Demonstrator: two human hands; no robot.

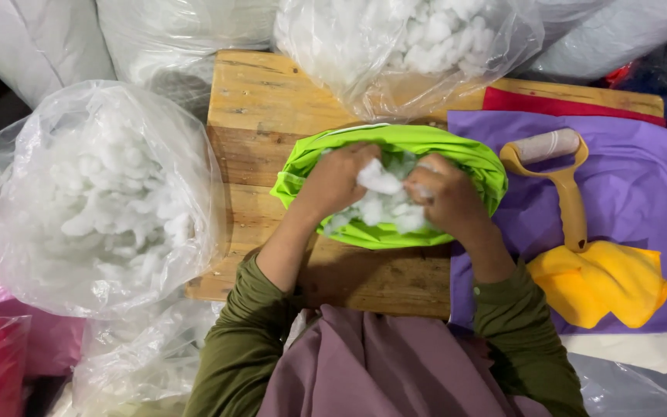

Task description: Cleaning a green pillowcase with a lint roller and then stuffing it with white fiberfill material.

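Two hands work inside the mouth of a lime-green fabric cover (395, 154) that lies on the wooden tabletop (264, 108) directly ahead of the person, its long axis running left to right across the view. The left hand (339, 179) and the right hand (445, 194) sit close together at the opening, each with fingers curled into white fibre stuffing (376, 202); the left hand appears pinched on a fluffy tuft near the middle, while the right hand's exact grip is partly hidden by the green rim. Both hands are equally near the cover, one at each side of its opening. The cover looks thin, smooth and slightly shiny, slumped into a soft oval; the stuffing is loose, clumpy and cotton-like. To the left a large clear plastic bag (94, 201) bulges with the same white fibre, and another clear bag (411, 46) of it stands just behind the cover. To the right, a lint roller (561, 174) with a mustard-yellow handle rests on purple cloth (634, 193), its handle end touching a folded yellow cloth (600, 282).
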